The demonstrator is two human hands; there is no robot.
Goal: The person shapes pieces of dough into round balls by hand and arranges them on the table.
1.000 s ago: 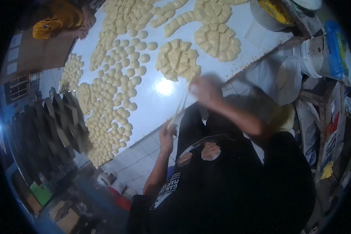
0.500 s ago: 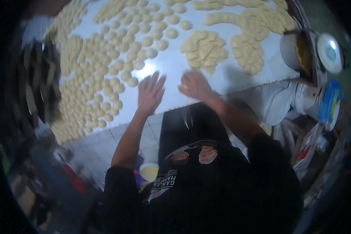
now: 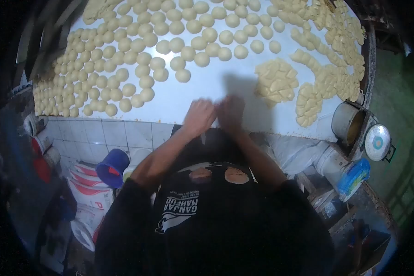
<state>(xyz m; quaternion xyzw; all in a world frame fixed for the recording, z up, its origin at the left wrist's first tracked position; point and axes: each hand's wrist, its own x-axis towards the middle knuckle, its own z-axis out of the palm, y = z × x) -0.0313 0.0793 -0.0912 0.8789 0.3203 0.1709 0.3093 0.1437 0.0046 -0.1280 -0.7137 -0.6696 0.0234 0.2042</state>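
Observation:
My left hand is closed, its knuckles upward, above the near edge of the white table. Right beside it, and darker in shadow, my right hand is closed too. The two hands meet at the thumbs and fingers; whatever may be between them is hidden. To the left and beyond them, many round dough balls lie in rows. A pile of cut dough pieces sits to the right of my right hand, with a smaller cluster of dough pieces beyond it.
A metal pot stands at the table's right corner, near a white lid. Below the right edge are white buckets and a blue plastic packet. A purple bucket and printed sacks stand at lower left.
My left hand was spread flat over the table and now is closed. Both hands have come together near the table edge. The camera view has shifted, bringing more of the left floor into sight.

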